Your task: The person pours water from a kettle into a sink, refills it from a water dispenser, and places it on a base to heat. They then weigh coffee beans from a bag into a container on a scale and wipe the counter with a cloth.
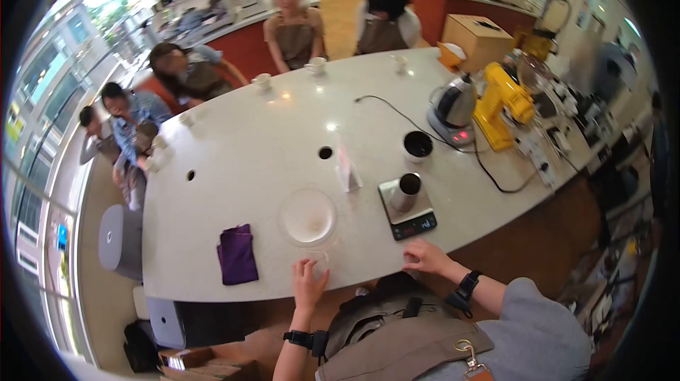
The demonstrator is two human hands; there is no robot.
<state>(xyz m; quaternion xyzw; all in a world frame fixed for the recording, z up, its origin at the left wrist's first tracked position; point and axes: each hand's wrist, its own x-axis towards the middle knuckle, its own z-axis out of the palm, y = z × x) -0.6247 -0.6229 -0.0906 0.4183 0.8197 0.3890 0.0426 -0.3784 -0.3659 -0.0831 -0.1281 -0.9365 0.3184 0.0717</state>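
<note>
My left hand [310,283] is over the table's front edge with its fingers apart and nothing in it. Just beyond it lies a clear round plate [307,217]. My right hand [427,256] hovers at the edge, its fingers loosely curled and apart, and no object shows in it. A digital scale [414,228] with a lit display sits nearest that hand, not touched by it. On the scale stands a metal cup [404,198] with a dark inside. Left of the plate is a folded purple cloth [237,254].
A white container with dark contents [418,146] stands behind the scale. Farther right are an electric kettle [454,105] on its base, a yellow grinder [499,106] and a black cord [489,172]. A small sign [348,174] stands mid-table. Several people sit opposite near white cups [316,66].
</note>
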